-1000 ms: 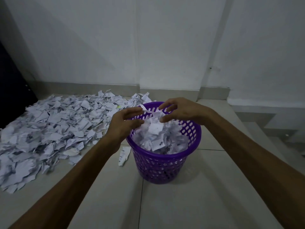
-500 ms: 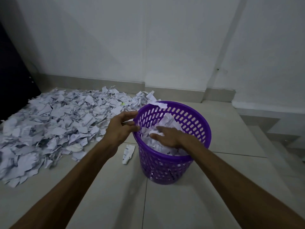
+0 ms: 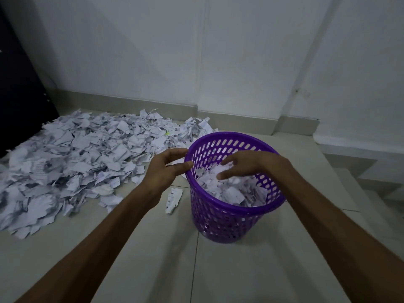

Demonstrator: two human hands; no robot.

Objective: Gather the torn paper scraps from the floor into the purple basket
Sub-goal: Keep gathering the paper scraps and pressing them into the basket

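My right hand (image 3: 249, 164) hovers inside the purple basket (image 3: 231, 217), fingers spread and loose over the paper scraps (image 3: 229, 189) heaped in it, holding nothing. My left hand (image 3: 167, 169) is open beside the basket's left rim. A stray scrap (image 3: 173, 200) lies just left of the basket; the big pile (image 3: 72, 160) covers the floor's far-left corner.

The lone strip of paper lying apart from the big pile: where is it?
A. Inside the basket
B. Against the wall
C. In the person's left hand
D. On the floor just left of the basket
D: the lone strip lies on the tile floor just left of the purple basket, below the left hand.
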